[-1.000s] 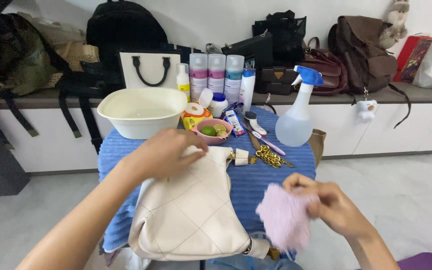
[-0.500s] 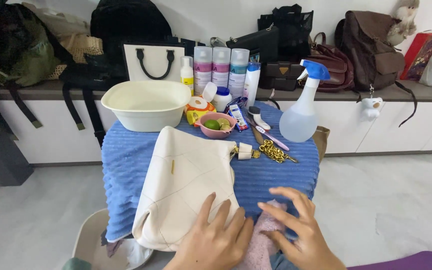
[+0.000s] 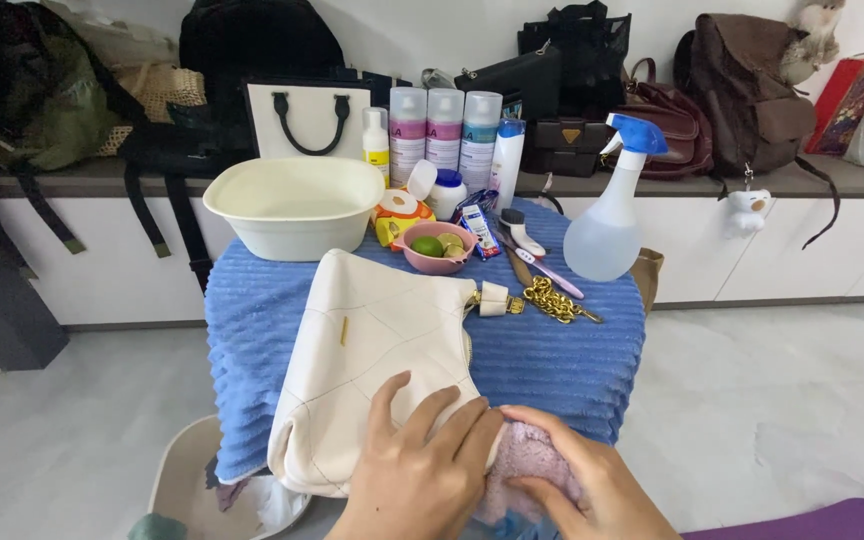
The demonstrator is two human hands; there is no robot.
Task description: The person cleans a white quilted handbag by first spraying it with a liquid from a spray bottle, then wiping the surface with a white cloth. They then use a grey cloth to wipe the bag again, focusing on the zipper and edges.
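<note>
The left hand (image 3: 422,465) lies flat, fingers spread, pressing on the near right corner of a cream bag (image 3: 372,365). The bag lies on a table covered by a blue towel (image 3: 572,360), its near end hanging over the table's near edge. Just right of it, the right hand (image 3: 592,485) is cupped over a pink cloth (image 3: 522,465), fingers curled and pressing it against the bag's near corner; the two hands touch. The bag's gold chain (image 3: 552,300) trails off to the right on the towel.

Beyond the bag stand a cream basin (image 3: 297,205) at far left, a pink bowl (image 3: 435,248) holding limes, a roll of tape (image 3: 399,208), three spray cans (image 3: 444,130) and a clear spray bottle (image 3: 612,220) with a blue head at far right. Brushes (image 3: 532,250) lie between bowl and bottle. A shelf (image 3: 832,180) behind carries dark bags and a white tote (image 3: 307,120). A second basin (image 3: 182,480) sits on the floor at near left
</note>
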